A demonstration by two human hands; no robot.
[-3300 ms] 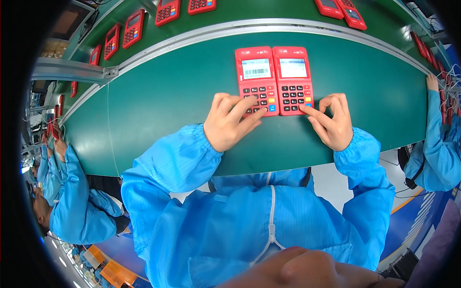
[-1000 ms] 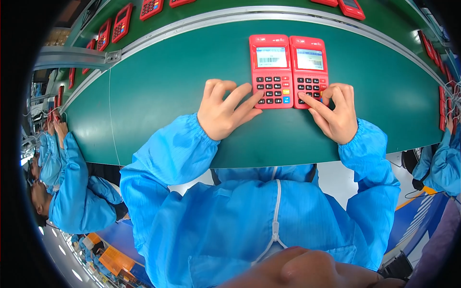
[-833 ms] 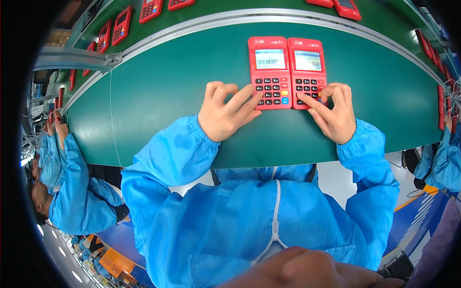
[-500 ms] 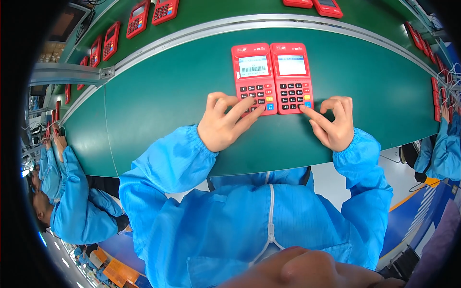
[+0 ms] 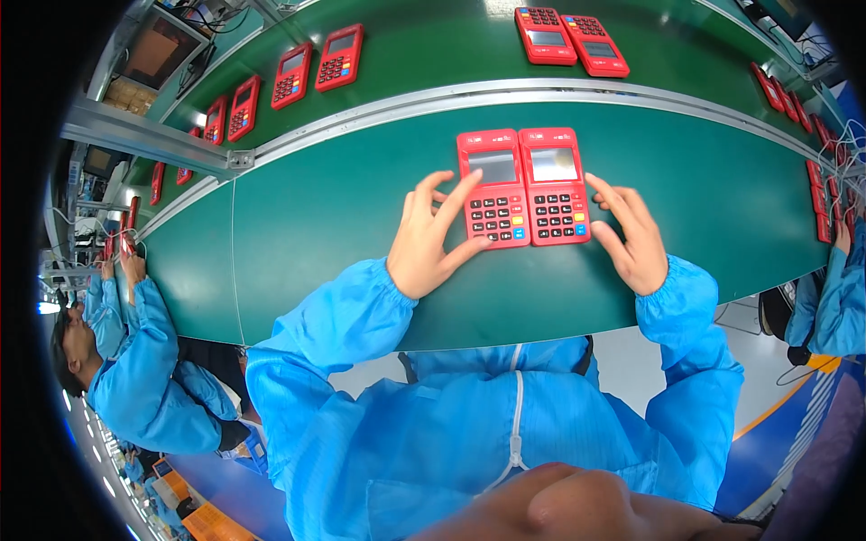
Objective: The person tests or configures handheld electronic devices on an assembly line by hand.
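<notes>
At the centre of the frame, slightly above mid-height, two red card readers lie side by side, long edges together, keys toward the lower edge: the left card reader (image 5: 494,189) and the right card reader (image 5: 554,187).

Compared with the earlier frames, the left card reader's screen (image 5: 498,164) has gone from a lit barcode to dull grey; the right card reader's screen (image 5: 553,164) is bright with a yellowish patch. Both hands have left the keys. The left hand (image 5: 422,242) is spread wide, forefinger raised to the left screen's edge, thumb at the lower left keys, gripping nothing. The right hand (image 5: 634,242) is half spread beside the right card reader's outer edge, holding nothing; whether the fingertips touch it cannot be told. The pair sits lower in the frame, and more of the upper shelf (image 5: 433,54) shows.

Across the upper frame, a metal rail (image 5: 541,90) bounds the green table (image 5: 722,198); its near edge curves just above the blue jacket (image 5: 451,424). Green surface extends left and right of the hands, and between card readers and rail.
</notes>
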